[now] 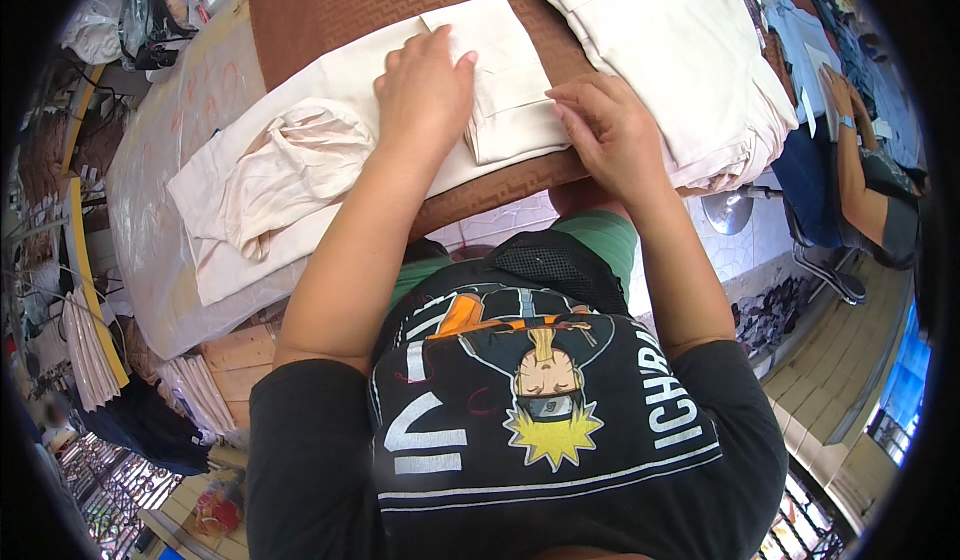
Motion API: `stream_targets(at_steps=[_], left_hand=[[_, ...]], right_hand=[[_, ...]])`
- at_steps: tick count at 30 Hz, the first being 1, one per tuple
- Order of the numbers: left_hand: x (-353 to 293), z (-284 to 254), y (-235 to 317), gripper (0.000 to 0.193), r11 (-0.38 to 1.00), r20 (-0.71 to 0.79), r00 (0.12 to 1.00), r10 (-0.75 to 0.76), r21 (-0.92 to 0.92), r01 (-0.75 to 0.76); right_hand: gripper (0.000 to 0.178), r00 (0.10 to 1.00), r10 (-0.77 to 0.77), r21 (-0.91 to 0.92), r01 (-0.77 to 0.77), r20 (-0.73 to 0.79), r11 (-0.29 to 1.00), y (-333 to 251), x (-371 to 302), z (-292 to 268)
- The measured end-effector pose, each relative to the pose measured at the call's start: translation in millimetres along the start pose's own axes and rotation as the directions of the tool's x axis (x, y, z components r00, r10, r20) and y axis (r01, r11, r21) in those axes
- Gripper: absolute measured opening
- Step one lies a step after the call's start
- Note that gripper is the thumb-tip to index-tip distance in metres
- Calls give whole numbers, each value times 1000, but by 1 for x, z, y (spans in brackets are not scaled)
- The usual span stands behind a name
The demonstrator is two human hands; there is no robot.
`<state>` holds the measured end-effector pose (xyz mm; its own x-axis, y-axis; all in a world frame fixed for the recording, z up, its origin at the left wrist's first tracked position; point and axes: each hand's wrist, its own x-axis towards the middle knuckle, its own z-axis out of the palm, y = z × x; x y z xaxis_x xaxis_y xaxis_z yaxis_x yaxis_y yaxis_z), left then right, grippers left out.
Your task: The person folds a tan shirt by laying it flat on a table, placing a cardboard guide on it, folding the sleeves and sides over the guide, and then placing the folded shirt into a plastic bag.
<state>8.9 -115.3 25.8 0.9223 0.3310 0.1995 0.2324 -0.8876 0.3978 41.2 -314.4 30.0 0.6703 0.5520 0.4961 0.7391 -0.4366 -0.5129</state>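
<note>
A cream garment [340,75] lies partly folded across the table in front of me, with a bunched sleeve-like part [300,165] on its left and a folded-over flap [515,85] on its right. On the flap's left edge rests my left hand [425,90], its thumb apart and its fingers bent lightly over the cloth. At the flap's right edge, my right hand [615,135] has thumb and forefinger close together on the cloth; its other fingers curl partly out of sight.
A brown patterned cloth [330,5] covers part of the table, beside clear plastic sheeting [150,190]. Stacked cream garments [680,60] stand at the right. Beyond them, a co-worker's arm [853,155] reaches over another table. A metal disc [728,212] sits below the stack.
</note>
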Motion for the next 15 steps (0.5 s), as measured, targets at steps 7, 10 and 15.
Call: stream_targets(at_steps=[7,10,15], left_hand=[[35,-1,-20,52,955,62,971,-232,-175,239],[49,10,-25,51,942,75,962,-262,-195,272],[53,12,-29,48,923,153,952,-265,-246,296]], right_hand=[[17,973,-203,-49,209,109,977,-24,-10,17],[15,969,-212,-40,218,125,975,-30,-13,34],[11,970,-218,-39,223,109,974,-27,-12,41]])
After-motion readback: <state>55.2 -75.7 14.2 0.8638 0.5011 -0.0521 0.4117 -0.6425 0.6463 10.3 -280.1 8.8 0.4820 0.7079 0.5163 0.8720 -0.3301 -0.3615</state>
